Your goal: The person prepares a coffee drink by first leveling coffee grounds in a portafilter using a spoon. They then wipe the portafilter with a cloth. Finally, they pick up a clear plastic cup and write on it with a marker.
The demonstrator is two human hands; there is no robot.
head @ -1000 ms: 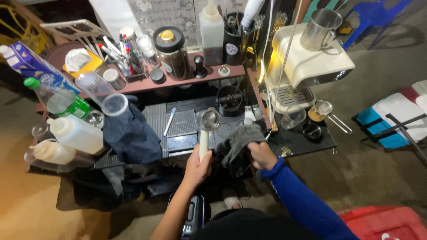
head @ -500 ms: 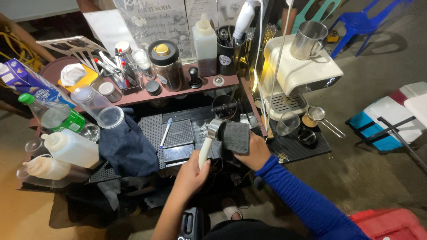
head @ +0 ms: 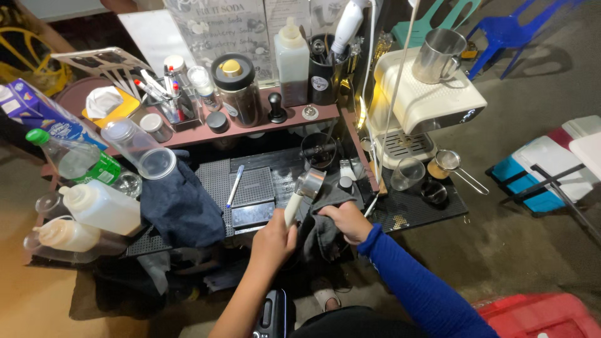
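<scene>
Left hand [head: 273, 241] grips white-handled portafilter [head: 305, 189]; right hand [head: 348, 220] clutches grey cloth [head: 322, 235]. Blue carton [head: 34, 112] at shelf's left edge, partly cut off. White sign [head: 222, 31] behind; print illegible.

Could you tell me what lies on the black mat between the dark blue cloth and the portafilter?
In the head view, a pen and a small black scale lie between cloth and portafilter.

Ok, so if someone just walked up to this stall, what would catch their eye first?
Probably the two hands at the middle: the left hand grips the pale handle of a metal coffee filter holder, while the right hand presses a dark cloth beside it. Next, the cream coffee machine at upper right with a steel mug on top, and the cluttered shelf of jars and bottles behind.
</scene>
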